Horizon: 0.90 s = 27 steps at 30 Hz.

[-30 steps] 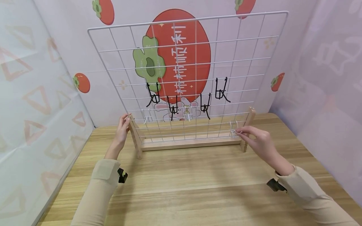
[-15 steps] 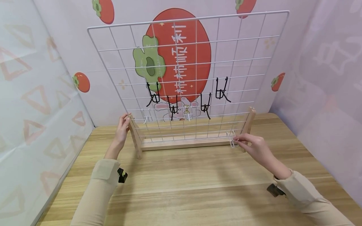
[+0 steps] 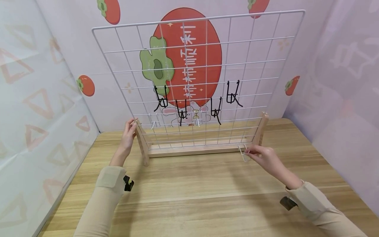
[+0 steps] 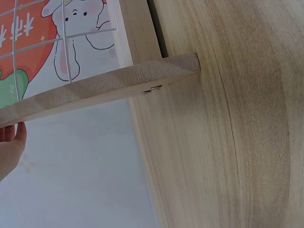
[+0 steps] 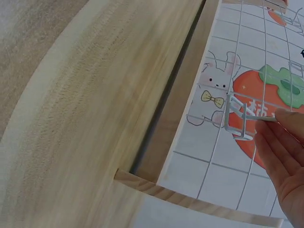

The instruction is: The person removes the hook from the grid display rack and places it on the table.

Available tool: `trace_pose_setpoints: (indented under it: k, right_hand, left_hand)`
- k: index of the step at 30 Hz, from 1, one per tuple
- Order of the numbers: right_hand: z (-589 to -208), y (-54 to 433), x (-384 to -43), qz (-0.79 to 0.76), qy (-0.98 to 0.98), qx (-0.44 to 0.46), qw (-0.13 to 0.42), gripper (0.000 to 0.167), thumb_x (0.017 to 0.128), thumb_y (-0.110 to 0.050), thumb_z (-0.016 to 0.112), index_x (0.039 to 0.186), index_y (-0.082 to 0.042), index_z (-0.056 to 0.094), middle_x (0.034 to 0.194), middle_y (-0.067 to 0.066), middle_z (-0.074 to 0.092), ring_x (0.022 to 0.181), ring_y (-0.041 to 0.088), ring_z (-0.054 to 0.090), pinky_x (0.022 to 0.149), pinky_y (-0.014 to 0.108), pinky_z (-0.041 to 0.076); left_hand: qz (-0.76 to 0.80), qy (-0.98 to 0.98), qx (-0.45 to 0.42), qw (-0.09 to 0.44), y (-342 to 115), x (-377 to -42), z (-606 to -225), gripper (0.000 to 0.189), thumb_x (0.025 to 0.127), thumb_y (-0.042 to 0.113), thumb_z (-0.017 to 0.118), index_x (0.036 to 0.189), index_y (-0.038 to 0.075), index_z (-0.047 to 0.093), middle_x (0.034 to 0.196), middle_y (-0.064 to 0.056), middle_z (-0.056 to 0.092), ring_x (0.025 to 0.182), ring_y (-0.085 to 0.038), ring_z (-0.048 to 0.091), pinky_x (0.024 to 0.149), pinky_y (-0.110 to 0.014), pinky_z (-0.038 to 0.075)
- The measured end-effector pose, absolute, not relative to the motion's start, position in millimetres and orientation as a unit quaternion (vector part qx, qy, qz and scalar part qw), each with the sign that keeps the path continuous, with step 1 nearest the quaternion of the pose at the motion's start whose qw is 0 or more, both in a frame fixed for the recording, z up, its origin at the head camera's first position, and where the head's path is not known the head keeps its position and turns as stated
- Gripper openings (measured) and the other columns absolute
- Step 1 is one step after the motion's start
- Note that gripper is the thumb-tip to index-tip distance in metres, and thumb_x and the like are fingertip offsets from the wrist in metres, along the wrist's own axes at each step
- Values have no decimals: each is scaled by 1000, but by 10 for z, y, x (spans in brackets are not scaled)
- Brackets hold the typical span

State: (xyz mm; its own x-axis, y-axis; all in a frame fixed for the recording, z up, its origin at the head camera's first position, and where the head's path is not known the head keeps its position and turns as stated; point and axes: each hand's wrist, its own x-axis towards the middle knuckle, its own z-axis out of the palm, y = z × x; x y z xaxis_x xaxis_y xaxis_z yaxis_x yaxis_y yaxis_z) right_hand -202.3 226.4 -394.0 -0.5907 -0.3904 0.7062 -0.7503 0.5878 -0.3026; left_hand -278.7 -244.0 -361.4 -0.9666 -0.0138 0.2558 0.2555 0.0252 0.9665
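Note:
A white wire grid (image 3: 198,19) stands upright in a wooden stand (image 3: 192,152). At its left side post (image 3: 142,144), my left hand (image 3: 127,136) grips the upper end; its fingertips show at the post's edge in the left wrist view. My right hand (image 3: 267,161) pinches a white wire hook (image 5: 259,118) by its prong between thumb and fingers. That hook is held in front of the grid's lower right corner, low near the crossbar, its two arms pointing up. Several black hooks (image 3: 182,113) hang mid-grid. Two white hooks, one left (image 3: 155,121) and one central (image 3: 197,120), hang lower.
The stand's right post (image 3: 260,128) is just behind my right hand. A wooden table (image 3: 189,197) lies under everything. Printed cloth (image 3: 237,65) with a large red persimmon hangs behind the grid, and pale cloth walls (image 3: 44,115) rise at both sides.
My right hand has drawn the white hook down and toward me, from against the lower right of the grid to in front of the crossbar. My left hand stays on the post.

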Motion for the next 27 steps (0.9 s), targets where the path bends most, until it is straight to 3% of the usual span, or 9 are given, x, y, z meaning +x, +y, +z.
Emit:
trace_pose_setpoints:
  k: [7,17,27]
  right_hand:
    - [-4035,2306,-2053,299,-853,329,272,23,59,18,70,75,2,63,71,8,64,61,15,61,55,12,46]
    - [-4157,2376,-2093,304,-874,311,215,19,64,16,68,75,1,62,70,8,63,61,15,60,52,21,49]
    - [-4228,2429,-2128,293,-894,294,167,11,69,9,67,77,3,62,71,11,63,62,19,60,54,24,50]
  left_hand:
    - [-691,-713,-87,87,-2435,-2782,-3597,20,98,24,29,117,20,32,119,10,33,116,-14,28,103,-41,16]
    - [-691,-712,-87,93,-2450,-2787,-3614,21,98,23,29,118,18,32,115,11,34,110,-10,31,102,-42,17]
    - [-690,-715,-79,83,-2385,-2693,-3496,27,98,14,23,124,4,26,112,9,33,117,-24,26,101,-40,17]
